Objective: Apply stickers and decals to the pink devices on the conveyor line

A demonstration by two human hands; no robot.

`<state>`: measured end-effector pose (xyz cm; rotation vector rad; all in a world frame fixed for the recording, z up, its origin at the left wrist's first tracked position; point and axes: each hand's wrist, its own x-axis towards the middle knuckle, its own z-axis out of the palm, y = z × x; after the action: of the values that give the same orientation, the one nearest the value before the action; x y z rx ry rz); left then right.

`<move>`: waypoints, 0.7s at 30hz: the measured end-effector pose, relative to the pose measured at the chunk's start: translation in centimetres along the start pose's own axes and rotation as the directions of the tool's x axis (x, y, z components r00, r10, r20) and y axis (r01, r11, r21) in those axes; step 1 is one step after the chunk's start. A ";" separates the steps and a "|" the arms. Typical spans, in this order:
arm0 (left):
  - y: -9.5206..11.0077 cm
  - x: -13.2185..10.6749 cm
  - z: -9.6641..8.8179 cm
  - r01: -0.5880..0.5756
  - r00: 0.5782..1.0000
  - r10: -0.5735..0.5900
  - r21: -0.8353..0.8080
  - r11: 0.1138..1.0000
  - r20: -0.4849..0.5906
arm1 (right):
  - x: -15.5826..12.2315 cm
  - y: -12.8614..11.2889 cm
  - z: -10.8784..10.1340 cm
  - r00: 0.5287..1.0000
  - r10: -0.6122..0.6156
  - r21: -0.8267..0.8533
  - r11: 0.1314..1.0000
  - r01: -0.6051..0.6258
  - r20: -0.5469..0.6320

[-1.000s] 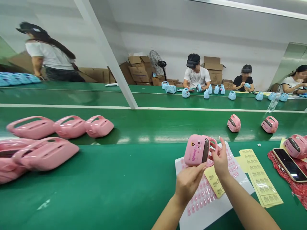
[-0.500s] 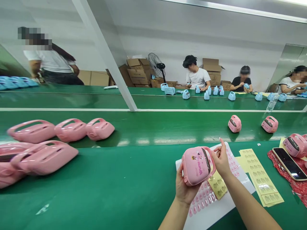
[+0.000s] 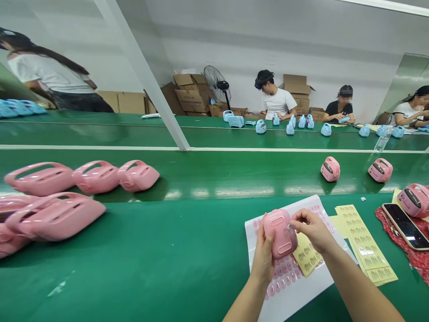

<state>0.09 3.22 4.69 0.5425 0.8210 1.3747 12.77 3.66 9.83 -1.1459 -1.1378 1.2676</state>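
My left hand (image 3: 263, 257) grips a small pink handbag-shaped toy (image 3: 279, 231) from its left side, its underside turned up toward me. My right hand (image 3: 310, 228) pinches its fingertips against the toy's upper right face, with something tiny and pale at the fingertips that I cannot make out. Both hands hover over a white sticker sheet (image 3: 295, 286) with rows of small pink stickers. A yellow sticker sheet (image 3: 305, 256) lies partly under my right wrist.
Several pink toy shells (image 3: 60, 197) lie at the left on the green belt (image 3: 167, 250). Two finished pink toys (image 3: 330, 169) (image 3: 380, 170) stand on the middle belt. Yellow label sheets (image 3: 363, 243), a phone (image 3: 405, 220) on red cloth and another pink toy (image 3: 415, 200) sit right. People work with blue toys (image 3: 290, 127) behind.
The toy has been turned over so its plain underside faces up, and lowered toward the sticker sheet. My right hand moved from its handle to pinch at its face.
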 end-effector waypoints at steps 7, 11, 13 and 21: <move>-0.3 -0.6 0.6 -0.007 1.000 0.007 0.009 1.000 -0.006 | 0.0 0.8 0.7 0.999 0.040 -0.032 0.999 -0.040 -0.003; -0.3 -0.7 0.7 -0.010 1.000 0.010 0.003 1.000 -0.004 | -0.1 1.2 0.8 0.999 0.032 -0.054 0.998 -0.034 -0.026; -0.4 -0.7 0.6 -0.014 1.000 0.014 0.007 1.000 -0.005 | -0.2 1.3 0.7 0.999 0.033 -0.067 0.997 -0.034 -0.026; -0.5 -0.6 0.7 -0.012 1.000 0.012 0.012 1.000 0.001 | 0.0 1.6 0.5 1.000 0.001 -0.128 0.992 -0.002 -0.009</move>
<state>0.93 2.63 4.85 0.5582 0.8269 1.3810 12.11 3.60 8.28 -1.2462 -1.2259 1.2032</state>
